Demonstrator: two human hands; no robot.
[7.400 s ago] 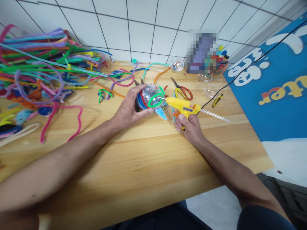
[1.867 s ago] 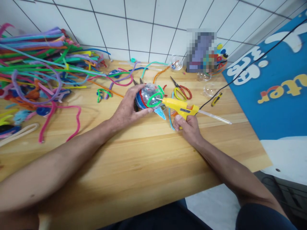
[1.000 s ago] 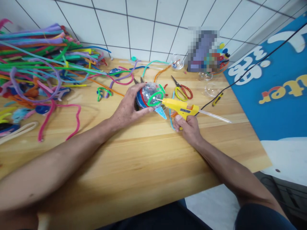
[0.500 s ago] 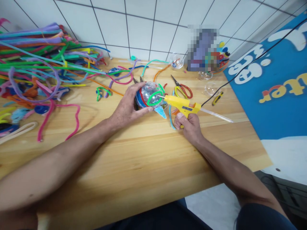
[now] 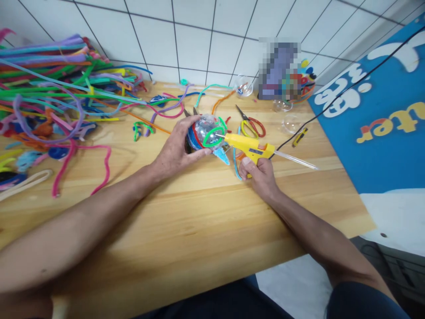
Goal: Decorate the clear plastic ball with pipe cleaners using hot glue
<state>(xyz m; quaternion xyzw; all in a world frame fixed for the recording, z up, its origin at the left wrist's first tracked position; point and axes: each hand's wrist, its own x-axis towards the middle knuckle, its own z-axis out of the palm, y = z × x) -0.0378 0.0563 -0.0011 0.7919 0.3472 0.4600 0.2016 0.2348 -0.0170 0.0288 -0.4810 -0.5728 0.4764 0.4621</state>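
Note:
My left hand [image 5: 181, 148] is wrapped round the left side of a clear plastic ball [image 5: 203, 127]. Blue and red pipe cleaners circle the ball's left part, and a green pipe cleaner loop [image 5: 209, 141] lies on its front. A light blue fuzzy point [image 5: 222, 156] sticks out at its lower right. Gripped by its handle in my right hand [image 5: 260, 175] is a yellow hot glue gun [image 5: 244, 142]. Its nozzle is over the green loop; whether it touches cannot be made out. A clear glue stick [image 5: 295, 160] juts from the gun's back.
Pipe cleaners [image 5: 63, 88] in many colours are heaped at the left. Behind the gun lie scissors [image 5: 250, 125] with red and yellow handles. A yellow utility knife [image 5: 300, 137] and clear plastic domes [image 5: 292, 124] sit at the right. The gun's black cord [image 5: 335, 97] runs up right.
The glue gun and my right hand have shifted slightly left, with the nozzle further over the green loop. My left hand and the ball stay in place.

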